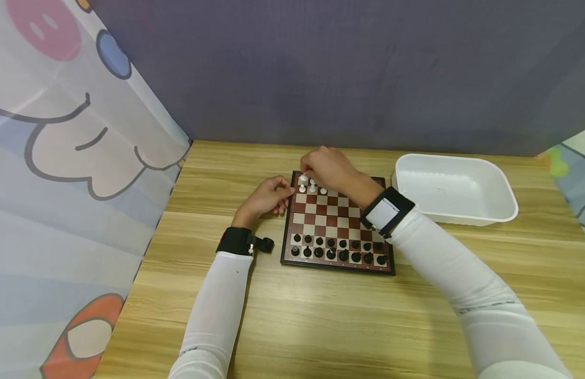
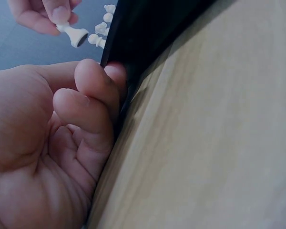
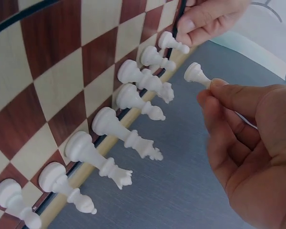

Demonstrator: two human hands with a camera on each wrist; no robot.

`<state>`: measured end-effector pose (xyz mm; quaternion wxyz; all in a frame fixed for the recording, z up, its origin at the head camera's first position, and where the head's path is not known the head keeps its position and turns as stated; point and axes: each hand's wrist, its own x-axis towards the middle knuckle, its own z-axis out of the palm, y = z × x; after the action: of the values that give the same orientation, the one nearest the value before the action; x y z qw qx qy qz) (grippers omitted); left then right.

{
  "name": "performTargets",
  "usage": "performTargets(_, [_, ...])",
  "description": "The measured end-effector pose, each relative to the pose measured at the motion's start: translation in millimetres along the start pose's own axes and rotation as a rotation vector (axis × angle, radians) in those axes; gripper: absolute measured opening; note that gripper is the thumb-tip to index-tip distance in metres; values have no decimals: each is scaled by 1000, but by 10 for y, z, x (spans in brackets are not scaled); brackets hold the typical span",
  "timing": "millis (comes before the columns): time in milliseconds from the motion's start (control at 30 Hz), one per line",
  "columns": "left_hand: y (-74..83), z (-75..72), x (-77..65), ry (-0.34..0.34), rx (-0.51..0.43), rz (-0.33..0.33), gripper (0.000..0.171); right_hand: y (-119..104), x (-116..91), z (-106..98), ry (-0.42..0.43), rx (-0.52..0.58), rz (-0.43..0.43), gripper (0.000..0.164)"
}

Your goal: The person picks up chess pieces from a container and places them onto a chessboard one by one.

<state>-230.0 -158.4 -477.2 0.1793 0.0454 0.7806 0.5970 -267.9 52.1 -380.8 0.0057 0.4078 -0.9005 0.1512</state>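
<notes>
My left hand (image 1: pixel 266 196) is at the left edge of the chessboard (image 1: pixel 322 209), with its thumb and curled fingers pinching that edge near the far corner. Over the far left corner, my right hand (image 1: pixel 329 168) pinches a white chess piece (image 3: pixel 195 73) between thumb and fingertips. Its base points toward the board, and its top is hidden by the fingers. White pieces stand along the far side, among them a king (image 3: pixel 128 134), a queen (image 3: pixel 97 160) and a white pawn (image 3: pixel 170 42) near the left hand. Two rows of black chess pieces (image 1: pixel 343 255) stand along the near side.
A white plastic basin (image 1: pixel 455 184) stands on the wooden table (image 1: pixel 321 321) to the right of the board. Behind the table rises a dark grey panel (image 1: pixel 340 68). A cartoon-printed cloth (image 1: pixel 60 221) hangs at the left. Both wrists wear black straps.
</notes>
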Motion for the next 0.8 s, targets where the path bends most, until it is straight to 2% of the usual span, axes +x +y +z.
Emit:
performTargets(367, [5,5,-12,-1,0,-9,15,30,97,101,-64,-40,53,8])
performTargets(800, [9,38,11,-5,-9,-16,18,76,123,192,-68,-79,70,10])
